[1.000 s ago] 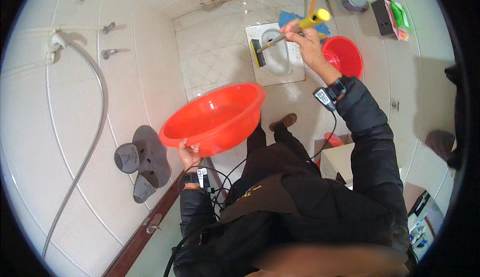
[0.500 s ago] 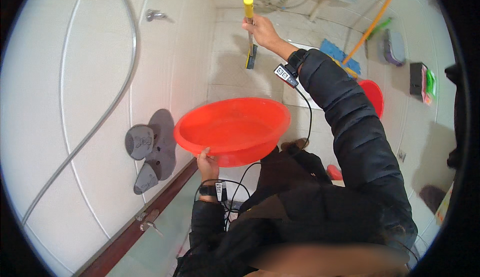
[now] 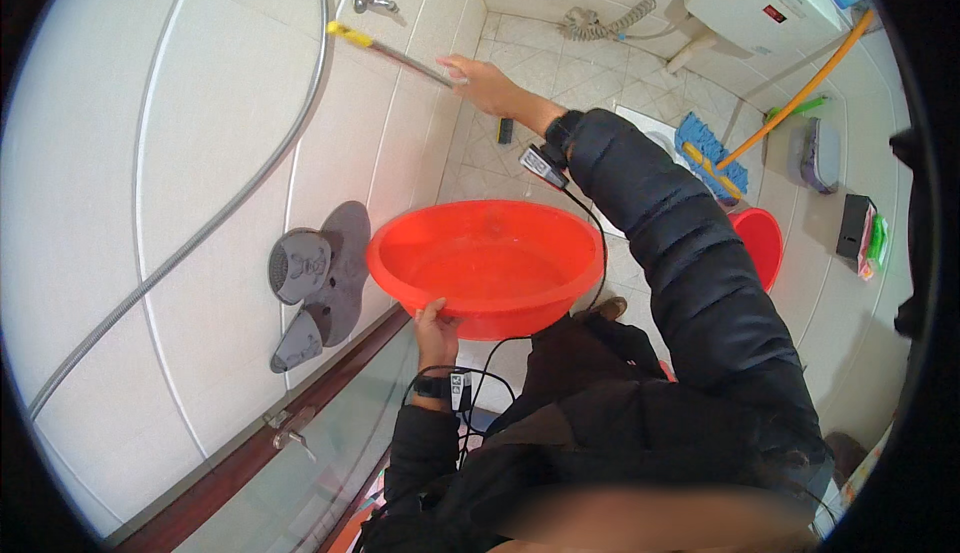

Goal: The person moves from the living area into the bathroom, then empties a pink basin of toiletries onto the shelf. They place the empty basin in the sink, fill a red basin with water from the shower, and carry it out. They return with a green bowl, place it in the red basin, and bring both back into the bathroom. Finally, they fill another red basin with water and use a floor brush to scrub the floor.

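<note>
Gripping the near rim of the red basin, the left hand has its fingers curled under it at chest height; farther right, the right hand clasps a yellow-tipped handle against the tiled wall.

Left hand fingers hidden under red basin rim.

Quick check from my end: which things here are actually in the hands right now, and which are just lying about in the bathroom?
In hand:
- round red plastic basin, held by left hand
- long tool with yellow-tipped handle, gripped by right hand

Lying about:
- blue mop head
- small red bucket
- grey wall-mounted holder
- shower hose
</note>
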Motion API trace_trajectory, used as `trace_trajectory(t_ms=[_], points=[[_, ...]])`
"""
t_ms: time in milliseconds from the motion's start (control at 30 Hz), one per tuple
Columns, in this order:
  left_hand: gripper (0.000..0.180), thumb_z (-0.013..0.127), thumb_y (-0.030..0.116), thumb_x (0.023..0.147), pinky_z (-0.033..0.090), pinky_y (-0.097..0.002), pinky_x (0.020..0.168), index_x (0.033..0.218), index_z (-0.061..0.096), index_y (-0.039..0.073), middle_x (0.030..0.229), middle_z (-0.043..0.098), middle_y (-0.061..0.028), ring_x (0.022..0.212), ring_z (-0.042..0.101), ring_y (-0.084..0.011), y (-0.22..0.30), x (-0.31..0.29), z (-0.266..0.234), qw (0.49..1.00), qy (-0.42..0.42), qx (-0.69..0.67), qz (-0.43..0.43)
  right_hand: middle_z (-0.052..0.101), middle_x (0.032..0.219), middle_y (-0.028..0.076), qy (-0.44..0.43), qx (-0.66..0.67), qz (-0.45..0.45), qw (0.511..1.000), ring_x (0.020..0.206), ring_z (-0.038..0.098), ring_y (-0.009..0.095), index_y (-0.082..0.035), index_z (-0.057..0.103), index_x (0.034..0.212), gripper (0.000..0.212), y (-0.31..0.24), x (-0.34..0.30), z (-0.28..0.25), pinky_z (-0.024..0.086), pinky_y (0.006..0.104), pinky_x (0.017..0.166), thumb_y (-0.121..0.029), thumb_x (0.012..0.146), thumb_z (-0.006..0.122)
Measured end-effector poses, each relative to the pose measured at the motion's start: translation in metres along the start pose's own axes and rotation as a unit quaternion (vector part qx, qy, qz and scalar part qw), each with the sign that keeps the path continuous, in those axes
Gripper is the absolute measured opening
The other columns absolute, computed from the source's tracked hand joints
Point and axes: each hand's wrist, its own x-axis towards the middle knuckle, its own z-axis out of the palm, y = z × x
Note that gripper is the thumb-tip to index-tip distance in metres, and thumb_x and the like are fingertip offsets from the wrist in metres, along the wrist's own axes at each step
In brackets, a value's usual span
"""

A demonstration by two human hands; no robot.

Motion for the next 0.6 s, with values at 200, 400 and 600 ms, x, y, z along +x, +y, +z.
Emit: trace_trajectory(t_ms=[200, 400, 600], points=[[0.031, 0.06, 0.008, 0.083, 0.057, -0.0436, 0.071, 0.113, 0.055, 0.008, 0.109, 0.064, -0.0061, 0.097, 0.065, -0.0251, -0.002, 0.016, 0.002, 0.998, -0.045, 0.031, -0.028, 0.068, 0.1, 0.015, -0.085, -0.024, 0.145, 0.985, 0.092, 0.065, 0.028, 0.003, 0.062, 0.11, 0.027, -0.002, -0.087, -0.032, 0.051, 0.0364, 0.081, -0.004, 0.085, 0.056], [0.03, 0.061, 0.012, 0.083, 0.054, -0.0448, 0.08, 0.112, 0.057, 0.007, 0.11, 0.064, -0.0075, 0.098, 0.064, -0.0264, -0.008, 0.027, 0.024, 0.994, -0.086, 0.046, -0.039, 0.067, 0.093, 0.01, 0.035, 0.159, 0.33, 0.93, 0.083, 0.064, 0.015, 0.001, 0.064, 0.105, 0.021, -0.001, -0.215, -0.104, 0.053, 0.0279, 0.07, -0.004, 0.085, 0.057], [0.033, 0.063, 0.015, 0.081, 0.053, -0.0447, 0.083, 0.112, 0.057, 0.005, 0.11, 0.064, -0.0088, 0.101, 0.063, -0.0261, -0.022, 0.002, 0.072, 0.973, -0.124, 0.155, -0.12, 0.066, 0.086, 0.008, 0.229, 0.15, 0.455, 0.848, 0.074, 0.062, 0.012, -0.001, 0.064, 0.103, 0.017, -0.026, -0.422, -0.177, 0.053, 0.0265, 0.063, -0.003, 0.088, 0.055]])
